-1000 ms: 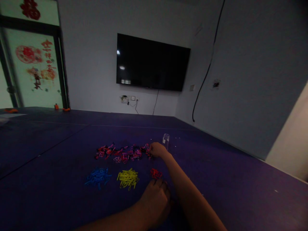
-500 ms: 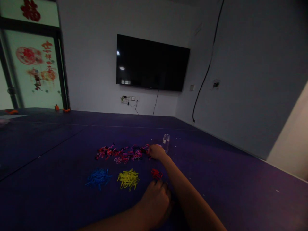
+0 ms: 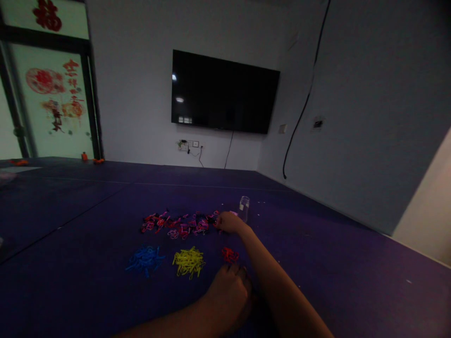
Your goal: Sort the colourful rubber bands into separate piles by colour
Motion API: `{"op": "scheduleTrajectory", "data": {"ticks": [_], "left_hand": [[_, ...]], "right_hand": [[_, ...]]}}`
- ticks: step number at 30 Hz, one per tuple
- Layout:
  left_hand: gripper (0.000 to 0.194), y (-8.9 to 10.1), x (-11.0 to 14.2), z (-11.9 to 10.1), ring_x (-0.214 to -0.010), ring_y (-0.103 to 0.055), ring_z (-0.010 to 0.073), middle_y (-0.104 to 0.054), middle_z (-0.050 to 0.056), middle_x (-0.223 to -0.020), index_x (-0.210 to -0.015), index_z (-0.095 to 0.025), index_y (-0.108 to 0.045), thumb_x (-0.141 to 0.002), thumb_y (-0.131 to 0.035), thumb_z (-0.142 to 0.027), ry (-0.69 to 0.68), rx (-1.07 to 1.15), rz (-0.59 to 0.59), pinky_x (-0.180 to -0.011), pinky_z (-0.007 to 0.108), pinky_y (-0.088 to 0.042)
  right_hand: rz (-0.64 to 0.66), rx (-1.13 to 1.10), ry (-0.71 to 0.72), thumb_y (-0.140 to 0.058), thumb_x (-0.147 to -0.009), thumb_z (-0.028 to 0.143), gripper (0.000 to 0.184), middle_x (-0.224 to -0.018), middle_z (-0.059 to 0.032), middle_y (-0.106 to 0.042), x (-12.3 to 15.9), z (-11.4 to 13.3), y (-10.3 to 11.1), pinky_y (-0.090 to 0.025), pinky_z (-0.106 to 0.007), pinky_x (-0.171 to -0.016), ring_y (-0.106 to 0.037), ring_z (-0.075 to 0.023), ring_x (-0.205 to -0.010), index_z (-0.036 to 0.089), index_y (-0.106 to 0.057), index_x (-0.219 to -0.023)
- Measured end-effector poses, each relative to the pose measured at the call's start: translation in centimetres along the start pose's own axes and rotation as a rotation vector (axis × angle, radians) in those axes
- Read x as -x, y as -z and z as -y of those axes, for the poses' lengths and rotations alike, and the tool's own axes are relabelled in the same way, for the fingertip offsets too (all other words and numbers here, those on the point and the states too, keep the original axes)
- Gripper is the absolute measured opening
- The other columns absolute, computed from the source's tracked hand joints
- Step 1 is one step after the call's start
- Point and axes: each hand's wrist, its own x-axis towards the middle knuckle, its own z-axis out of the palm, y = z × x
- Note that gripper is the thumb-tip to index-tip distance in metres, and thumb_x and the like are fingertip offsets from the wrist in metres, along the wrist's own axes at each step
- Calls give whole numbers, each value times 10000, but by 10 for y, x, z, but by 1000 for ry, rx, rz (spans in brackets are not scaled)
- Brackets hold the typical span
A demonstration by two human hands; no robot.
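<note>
Left hand (image 3: pixel 230 291) nearest, fingers curled in; can't tell if clenched on something or just resting. Small pile of red elastic bands (image 3: pixel 230 255) just beyond its knuckles, yellow elastic bands (image 3: pixel 189 262) left of that, blue elastic bands (image 3: pixel 145 260) further left, all on the purple surface (image 3: pixel 334 263). Right hand (image 3: pixel 229 222) reaches past the red pile to the right end of the mixed elastic bands (image 3: pixel 190 225), a loose strip of pink, red, purple and dark loops. Fingertips bent down at the loops, too dim to tell if any is grasped. Clear container (image 3: pixel 244 209) looks upright, just behind the right hand. Risks, as judged: loops overlap, so pulling one could drag tangled neighbours along; dark ones blend into the surface and could be missed in low light. Left knuckles sit so close to the red pile that a small forward shift could scatter it. Right wrist swinging outward or back could knock the container over. Yellow and blue piles have loose edges, so a sleeve-level sweep could mix colours. Far back, television (image 3: pixel 225 91) on the wall, black cable (image 3: pixel 306 101) hanging right of it.
</note>
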Motion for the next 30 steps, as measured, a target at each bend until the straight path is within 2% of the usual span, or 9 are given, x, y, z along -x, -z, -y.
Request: {"op": "scheduleTrajectory", "data": {"ticks": [9, 17, 24, 27, 30], "left_hand": [[267, -13, -2, 2, -921, -549, 242, -628, 113, -1017, -1046, -107, -591, -902, -434, -268, 8, -39, -15, -767, 367, -426], [262, -5, -1, 3, -907, -537, 228, -618, 120, -1002, -1045, -118, -581, -898, -433, -276, -20, -29, 30, -777, 353, -420], [328, 3, 0, 1, -967, -555, 253, -621, 133, -1091, -1096, -112, -585, -924, -382, -303, -10, -20, 64, -818, 405, -450], [377, 9, 0, -2, -1033, -556, 279, -606, 159, -1163, -1131, -77, -587, -925, -377, -313, 0, -2, 75, -863, 431, -461], [402, 17, 0, -5, -1116, -533, 303, -574, 191, -1219, -1155, -41, -584, -931, -365, -293, 43, 17, 112, -918, 435, -452]], "right_hand": [[-57, 74, -41, -529, -797, 226, 207, -969, -82, -712, 6, 12, 1, -442, -216, -683, -644, -201, -930, 196, -718, -876], [-77, 125, -54, -501, -828, 210, 250, -1032, -163, -682, 14, 29, 2, -459, -283, -765, -639, -241, -963, 147, -684, -986], [-95, 105, -17, -433, -867, 216, 261, -1027, -136, -683, 26, 33, 19, -433, -260, -716, -632, -227, -961, 144, -656, -981], [-123, 50, 17, -416, -890, 257, 253, -994, -96, -685, 41, 28, 26, -409, -238, -684, -633, -196, -916, 166, -620, -1010], [-175, -13, 20, -384, -918, 281, 254, -963, -89, -670, 64, 18, 24, -397, -238, -682, -624, -181, -864, 168, -589, -1017]]}}
